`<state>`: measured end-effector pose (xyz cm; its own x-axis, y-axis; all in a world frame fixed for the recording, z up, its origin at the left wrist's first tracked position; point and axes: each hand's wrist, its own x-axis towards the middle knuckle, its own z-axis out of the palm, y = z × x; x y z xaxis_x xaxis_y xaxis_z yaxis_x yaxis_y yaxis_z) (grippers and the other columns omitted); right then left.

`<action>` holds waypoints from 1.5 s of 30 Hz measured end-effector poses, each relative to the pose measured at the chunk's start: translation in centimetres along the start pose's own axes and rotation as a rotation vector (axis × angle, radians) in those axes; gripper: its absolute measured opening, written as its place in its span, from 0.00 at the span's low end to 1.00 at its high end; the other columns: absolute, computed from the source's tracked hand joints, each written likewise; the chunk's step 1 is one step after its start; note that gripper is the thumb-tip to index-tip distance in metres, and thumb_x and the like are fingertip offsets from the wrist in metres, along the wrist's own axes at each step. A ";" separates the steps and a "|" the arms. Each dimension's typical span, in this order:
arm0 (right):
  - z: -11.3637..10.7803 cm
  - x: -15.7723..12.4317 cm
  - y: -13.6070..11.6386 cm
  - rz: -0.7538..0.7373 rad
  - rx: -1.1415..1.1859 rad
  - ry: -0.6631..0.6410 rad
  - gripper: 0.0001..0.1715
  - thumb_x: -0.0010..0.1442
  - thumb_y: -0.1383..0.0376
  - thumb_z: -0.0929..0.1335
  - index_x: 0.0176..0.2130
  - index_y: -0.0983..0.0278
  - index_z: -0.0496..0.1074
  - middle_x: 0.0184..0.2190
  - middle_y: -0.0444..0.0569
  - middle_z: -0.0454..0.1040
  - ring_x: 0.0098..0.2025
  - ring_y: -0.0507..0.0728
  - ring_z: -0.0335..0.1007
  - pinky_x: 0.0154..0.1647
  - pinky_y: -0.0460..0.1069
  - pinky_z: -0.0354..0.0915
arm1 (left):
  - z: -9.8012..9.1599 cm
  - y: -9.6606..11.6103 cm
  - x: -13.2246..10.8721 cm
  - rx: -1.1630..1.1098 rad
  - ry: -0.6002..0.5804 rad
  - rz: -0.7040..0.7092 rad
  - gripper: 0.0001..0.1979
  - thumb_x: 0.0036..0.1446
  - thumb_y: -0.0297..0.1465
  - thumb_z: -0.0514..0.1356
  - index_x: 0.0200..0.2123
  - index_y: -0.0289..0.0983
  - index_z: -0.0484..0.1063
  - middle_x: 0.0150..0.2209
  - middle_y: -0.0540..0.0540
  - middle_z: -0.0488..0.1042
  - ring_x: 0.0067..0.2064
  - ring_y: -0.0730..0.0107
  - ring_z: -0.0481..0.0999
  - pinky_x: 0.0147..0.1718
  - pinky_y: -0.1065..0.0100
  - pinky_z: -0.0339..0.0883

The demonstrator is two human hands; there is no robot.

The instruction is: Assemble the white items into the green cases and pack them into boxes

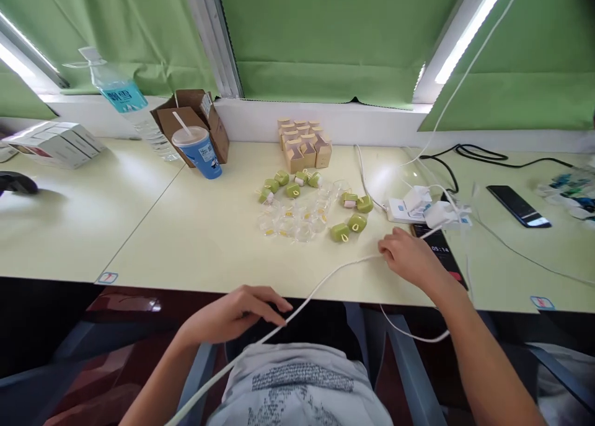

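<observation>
A white cable [332, 272] rises from the bottom left, passes my left hand and runs under my right hand toward the power strip. My right hand [409, 255] is closed, its fingers curled round this cable just above the table. Beside the cable, over the table's front edge, my left hand [242, 311] has its fingers loosely stretched out; its fingertips are close to the cable, and I cannot tell if they touch. Several green boxy pieces with small loops [339, 232] lie near the middle, around a cluster of clear plastic pieces [304, 230].
Small tan boxes [304, 150] stand at the back. Left of them are a blue cup [204, 159], an open carton [216, 125] and a large bottle [125, 97]. A power strip with chargers [400, 212], a lit phone [444, 252] and a dark phone [518, 206] lie right.
</observation>
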<state>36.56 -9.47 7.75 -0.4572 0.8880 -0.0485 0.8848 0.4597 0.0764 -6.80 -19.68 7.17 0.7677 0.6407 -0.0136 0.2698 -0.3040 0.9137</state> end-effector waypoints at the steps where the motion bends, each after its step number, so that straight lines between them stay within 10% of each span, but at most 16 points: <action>1: 0.3 -0.4 0.2 -0.048 0.011 -0.007 0.21 0.66 0.78 0.67 0.26 0.59 0.77 0.29 0.53 0.82 0.45 0.66 0.81 0.32 0.54 0.66 | 0.0 0.1 0.3 -0.035 -0.026 0.018 0.29 0.75 0.20 0.52 0.57 0.53 0.89 0.60 0.44 0.87 0.60 0.61 0.87 0.61 0.61 0.81; 6: 1.7 -0.5 1.1 -0.302 0.151 0.020 0.21 0.64 0.81 0.67 0.27 0.61 0.79 0.34 0.52 0.83 0.43 0.63 0.80 0.41 0.55 0.76 | -2.1 -0.3 2.3 -0.067 0.002 -0.022 0.25 0.75 0.21 0.55 0.53 0.50 0.90 0.54 0.44 0.89 0.52 0.64 0.89 0.50 0.66 0.83; 12: 1.4 2.2 0.4 -0.305 0.120 0.167 0.18 0.71 0.76 0.65 0.43 0.62 0.84 0.41 0.55 0.85 0.46 0.65 0.80 0.49 0.60 0.77 | -6.2 -2.4 6.6 0.397 0.596 -0.051 0.15 0.76 0.30 0.57 0.47 0.46 0.86 0.50 0.43 0.87 0.55 0.56 0.86 0.57 0.52 0.82; 16: -0.3 2.6 -0.8 -0.229 0.195 0.270 0.18 0.75 0.72 0.64 0.45 0.59 0.84 0.42 0.55 0.84 0.48 0.66 0.81 0.49 0.59 0.76 | -8.0 -4.6 7.6 0.655 0.785 -0.104 0.11 0.74 0.37 0.62 0.53 0.47 0.84 0.60 0.40 0.82 0.65 0.49 0.79 0.67 0.43 0.77; 25: -0.7 4.5 -1.2 -0.090 0.237 0.355 0.21 0.75 0.55 0.71 0.61 0.59 0.83 0.63 0.64 0.78 0.65 0.77 0.71 0.68 0.71 0.70 | -8.4 -7.3 5.3 0.529 0.659 -0.278 0.28 0.70 0.49 0.67 0.69 0.47 0.75 0.75 0.38 0.67 0.75 0.47 0.71 0.69 0.45 0.79; 31: 0.3 4.9 -2.4 -0.175 0.177 0.341 0.18 0.78 0.59 0.69 0.58 0.62 0.84 0.52 0.60 0.82 0.56 0.71 0.76 0.60 0.64 0.73 | -9.1 -4.3 5.8 0.506 0.892 -0.090 0.14 0.73 0.44 0.65 0.55 0.45 0.81 0.60 0.42 0.82 0.62 0.55 0.82 0.59 0.52 0.84; 39: 2.8 6.3 -3.5 -0.310 -0.034 0.409 0.18 0.72 0.70 0.71 0.59 0.65 0.82 0.49 0.59 0.83 0.51 0.69 0.73 0.54 0.62 0.74 | -9.8 -3.5 10.5 0.495 0.848 0.158 0.07 0.71 0.31 0.65 0.42 0.40 0.86 0.42 0.44 0.87 0.41 0.66 0.84 0.39 0.65 0.80; 45: 2.4 5.7 -2.6 -0.166 0.597 0.554 0.23 0.72 0.59 0.76 0.63 0.60 0.77 0.52 0.57 0.84 0.50 0.66 0.81 0.53 0.62 0.80 | -9.2 -2.1 14.3 0.437 0.656 0.327 0.06 0.75 0.33 0.65 0.46 0.39 0.84 0.42 0.44 0.86 0.41 0.67 0.84 0.38 0.68 0.79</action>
<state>31.89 -5.62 4.86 -0.4263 0.7558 0.4970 0.6296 0.6424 -0.4369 -1.73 -3.43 8.79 0.3908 0.7111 0.5845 0.3971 -0.7031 0.5899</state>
